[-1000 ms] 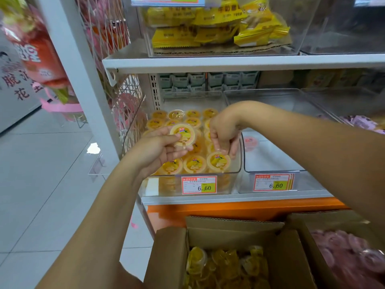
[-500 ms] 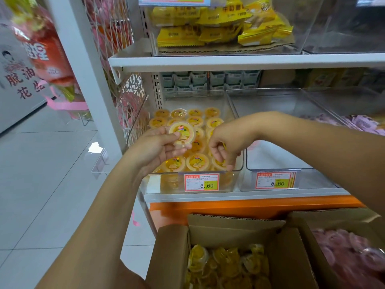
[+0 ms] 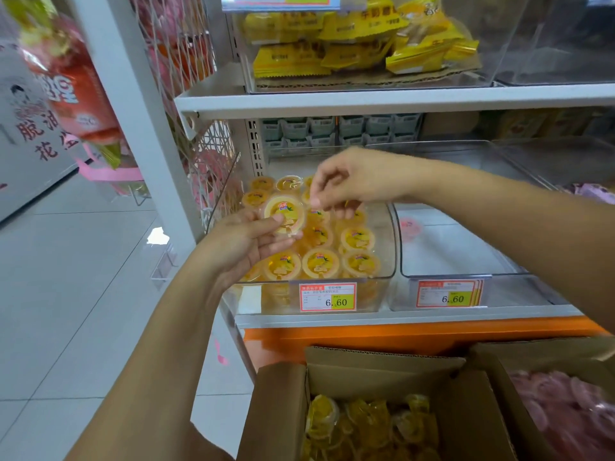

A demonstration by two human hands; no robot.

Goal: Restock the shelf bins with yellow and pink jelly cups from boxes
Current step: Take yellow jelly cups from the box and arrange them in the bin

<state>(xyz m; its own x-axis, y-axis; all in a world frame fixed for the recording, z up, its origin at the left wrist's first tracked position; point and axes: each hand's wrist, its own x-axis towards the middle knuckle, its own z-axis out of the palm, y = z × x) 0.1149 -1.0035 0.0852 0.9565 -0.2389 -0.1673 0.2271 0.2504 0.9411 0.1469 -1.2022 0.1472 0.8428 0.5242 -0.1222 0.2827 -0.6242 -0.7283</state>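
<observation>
The left hand [image 3: 244,242] holds one yellow jelly cup [image 3: 284,214], lid facing up, with the thumb across its lower rim and the fingers curled beneath it. The cup sits above the left side of the yellow-cup bin [image 3: 387,257], clear of the rows below. The right hand [image 3: 349,183] hangs over the same bin, fingers curled downward, thumb and forefinger tips close together just beside the held cup's right rim; whether they grip the rim or anything else cannot be told. The stocked yellow cups [image 3: 321,262] lie lid up in rows and fill most of this clear bin. A price tag [image 3: 327,297] is fixed to its front wall. The neighbouring bin [image 3: 466,251], just to the right on the same shelf [image 3: 399,318], contains a single pink cup [image 3: 410,227] near its left wall. Below the shelf, an open cardboard box [image 3: 382,362] holds loose yellow cups [image 3: 366,424]. A second box [image 3: 492,359], touching it on the right, holds pink jelly cups [image 3: 562,410].
</observation>
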